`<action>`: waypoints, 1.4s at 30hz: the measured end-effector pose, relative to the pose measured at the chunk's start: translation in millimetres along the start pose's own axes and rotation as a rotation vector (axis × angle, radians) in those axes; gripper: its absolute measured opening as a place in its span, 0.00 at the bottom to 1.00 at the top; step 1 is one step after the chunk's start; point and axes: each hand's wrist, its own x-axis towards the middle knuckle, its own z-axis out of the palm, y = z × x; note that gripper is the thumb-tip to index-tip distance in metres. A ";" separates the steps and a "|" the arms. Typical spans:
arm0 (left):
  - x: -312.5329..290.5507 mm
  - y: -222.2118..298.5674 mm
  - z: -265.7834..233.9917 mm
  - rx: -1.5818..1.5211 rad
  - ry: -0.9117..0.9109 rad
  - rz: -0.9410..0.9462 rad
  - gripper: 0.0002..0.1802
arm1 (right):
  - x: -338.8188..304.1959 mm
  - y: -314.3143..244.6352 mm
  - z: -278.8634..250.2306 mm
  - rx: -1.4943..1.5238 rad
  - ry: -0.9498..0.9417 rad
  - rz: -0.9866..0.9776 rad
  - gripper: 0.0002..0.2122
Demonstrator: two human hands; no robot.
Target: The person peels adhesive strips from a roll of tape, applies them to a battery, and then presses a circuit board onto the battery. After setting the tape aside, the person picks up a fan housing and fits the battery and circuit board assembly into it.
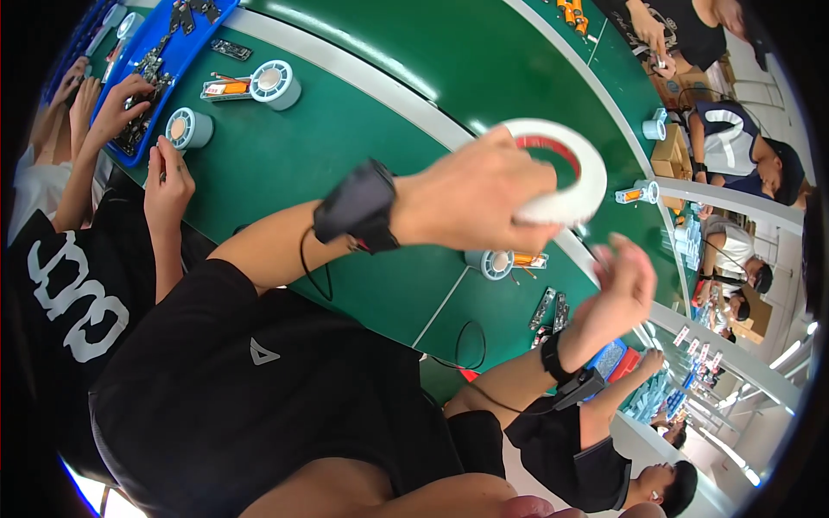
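My left hand [484, 186] is closed round a roll of white tape [580, 186] with a red inner core, held up above the green table [363, 285]. To the right and a little nearer, my right hand [626, 281] is raised with its fingers bent; motion smears the fingertips, and whether they hold anything does not show. Beneath the two hands, a light-blue round fan part [490, 263] lies on the table, partly covered by my left hand, beside an orange battery [528, 259] with wires. Small circuit boards [544, 304] lie below my right hand.
On the left, a co-worker's hand [125, 108] reaches into a blue tray [194, 39] of circuit boards. Nearby stand light-blue fan parts [275, 85] and a loose board [231, 49]. Other people sit along the right. Cables hang from both my wrist straps.
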 end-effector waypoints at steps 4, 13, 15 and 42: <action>9.0 -11.5 -24.9 0.045 -0.017 -0.123 0.21 | -18.6 -2.6 -8.3 0.055 0.043 -0.186 0.08; 7.3 0.8 -24.4 0.122 -0.132 -0.096 0.27 | -48.8 -15.6 69.5 -0.080 -0.265 -0.521 0.13; 6.4 4.0 -24.2 0.122 -0.128 -0.085 0.29 | -47.9 -14.4 72.8 -0.104 -0.286 -0.555 0.13; 12.7 -8.0 -31.7 -0.131 -0.364 -0.196 0.21 | -47.0 -3.8 62.6 0.175 -0.317 -0.518 0.26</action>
